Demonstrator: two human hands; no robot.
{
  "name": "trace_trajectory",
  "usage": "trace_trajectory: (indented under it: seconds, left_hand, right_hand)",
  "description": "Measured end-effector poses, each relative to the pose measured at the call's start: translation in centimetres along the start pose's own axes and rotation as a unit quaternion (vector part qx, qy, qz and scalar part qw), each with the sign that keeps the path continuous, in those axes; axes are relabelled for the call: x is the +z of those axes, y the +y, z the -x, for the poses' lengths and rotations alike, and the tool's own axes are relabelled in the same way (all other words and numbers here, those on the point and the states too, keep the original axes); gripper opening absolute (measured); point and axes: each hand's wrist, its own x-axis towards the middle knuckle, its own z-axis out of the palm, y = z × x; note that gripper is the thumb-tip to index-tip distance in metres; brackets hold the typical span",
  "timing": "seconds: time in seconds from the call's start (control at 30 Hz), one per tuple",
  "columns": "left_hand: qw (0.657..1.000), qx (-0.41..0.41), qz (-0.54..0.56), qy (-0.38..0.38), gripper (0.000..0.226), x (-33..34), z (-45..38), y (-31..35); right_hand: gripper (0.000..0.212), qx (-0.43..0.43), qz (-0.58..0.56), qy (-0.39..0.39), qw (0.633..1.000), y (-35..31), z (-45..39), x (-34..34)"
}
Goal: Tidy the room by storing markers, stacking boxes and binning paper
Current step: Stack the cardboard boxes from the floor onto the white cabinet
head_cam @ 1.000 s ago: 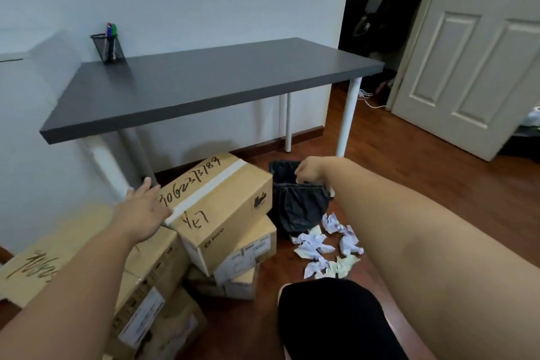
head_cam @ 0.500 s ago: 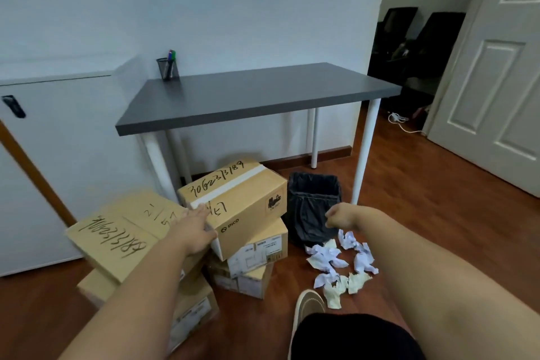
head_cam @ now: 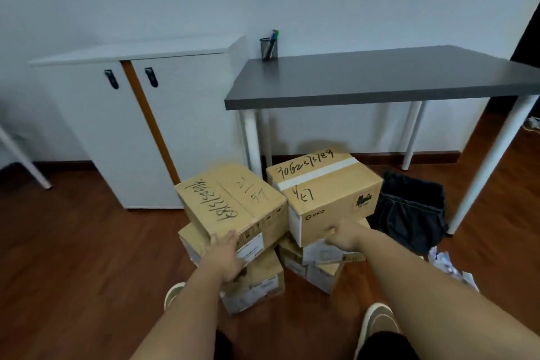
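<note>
Head view: the left hand (head_cam: 225, 254) lies flat, fingers straight, against the near face of the left box (head_cam: 230, 202), which sits tilted atop another. The right hand (head_cam: 340, 235) curls its fingers under the near bottom edge of the right box (head_cam: 327, 196). Both boxes lie just beyond the fingertips, long axes running away leftward; each hand has its own.

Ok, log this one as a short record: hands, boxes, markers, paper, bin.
left hand: rests flat against the front of the left top box
right hand: at the lower front edge of the right top box, grip unclear
boxes: two uneven stacks, side by side
markers: in mesh cup on grey desk
paper: crumpled on floor
bin: black, under the desk
</note>
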Motion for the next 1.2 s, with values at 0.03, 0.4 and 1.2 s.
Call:
trace_trajectory:
  seconds: [0.03,0.4,1.2]
  left_hand:
    - [1.0,0.004,0.013,0.015,0.069,0.0,-0.2,-0.8]
    - [0.93,-0.084,0.3,0.193,0.051,-0.3,0.1,-9.1]
    - [0.704,-0.202,0.605,0.312,0.043,-10.3,-3.9,-11.1]
  right_hand:
    - [0.037,-0.015,-0.005,-0.002,1.0,-1.0,-1.0,0.5]
    - [0.023,-0.054,-0.037,-0.022,0.998,-8.9,-7.8,3.9]
    - [0.045,0.013,-0.592,0.024,0.806,-22.2,-9.7,6.5]
